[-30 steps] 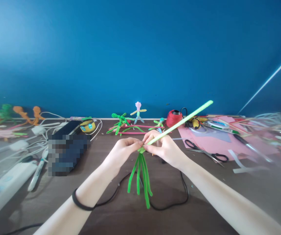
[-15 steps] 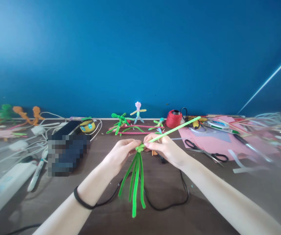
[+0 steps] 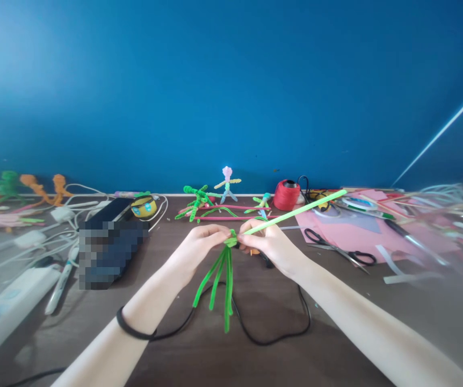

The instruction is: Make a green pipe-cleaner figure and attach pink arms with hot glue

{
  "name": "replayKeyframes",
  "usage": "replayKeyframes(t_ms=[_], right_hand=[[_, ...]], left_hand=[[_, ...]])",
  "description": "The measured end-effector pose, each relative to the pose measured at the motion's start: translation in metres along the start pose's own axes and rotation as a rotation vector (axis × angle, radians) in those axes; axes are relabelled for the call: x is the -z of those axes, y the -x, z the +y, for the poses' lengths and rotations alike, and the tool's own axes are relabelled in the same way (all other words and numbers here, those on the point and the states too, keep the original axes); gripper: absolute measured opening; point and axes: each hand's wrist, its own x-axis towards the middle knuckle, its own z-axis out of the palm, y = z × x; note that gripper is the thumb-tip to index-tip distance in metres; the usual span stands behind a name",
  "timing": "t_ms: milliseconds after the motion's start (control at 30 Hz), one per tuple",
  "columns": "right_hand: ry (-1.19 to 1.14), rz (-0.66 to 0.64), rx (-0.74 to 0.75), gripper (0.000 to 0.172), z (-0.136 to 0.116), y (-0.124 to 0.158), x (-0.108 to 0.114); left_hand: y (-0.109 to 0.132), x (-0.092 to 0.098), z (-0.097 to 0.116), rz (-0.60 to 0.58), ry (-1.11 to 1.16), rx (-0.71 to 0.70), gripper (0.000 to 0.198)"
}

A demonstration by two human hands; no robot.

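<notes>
Your brown table (image 3: 199,360) runs back to a blue wall (image 3: 215,97). Over its middle, your left hand (image 3: 201,247) pinches the top of a bunch of green pipe cleaners (image 3: 226,269), stems hanging down, and your right hand (image 3: 269,246) grips a pale green pipe cleaner (image 3: 299,213) slanting up rightward. A black cord (image 3: 272,342) loops below. Scissors (image 3: 338,250) lie partly on pink paper (image 3: 348,234) at right; a red spool (image 3: 285,196) stands near the wall.

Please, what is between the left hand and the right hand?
In the head view, the green bundle's wrapped top lies between left hand and right hand.
</notes>
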Motion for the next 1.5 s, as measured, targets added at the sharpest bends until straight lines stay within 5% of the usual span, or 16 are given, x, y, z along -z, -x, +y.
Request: replayKeyframes(t_ms=[333,1500], right_hand=[[0.0,-0.019,0.01,0.012,0.002,0.0,0.007],[-0.359,-0.154,-0.059,0.005,0.005,-0.004,0.006]], left_hand=[[0.0,0.011,0.013,-0.155,-0.185,-0.057,0.016],[-0.005,0.016,0.001,-0.224,-0.043,-0.058,0.016]])
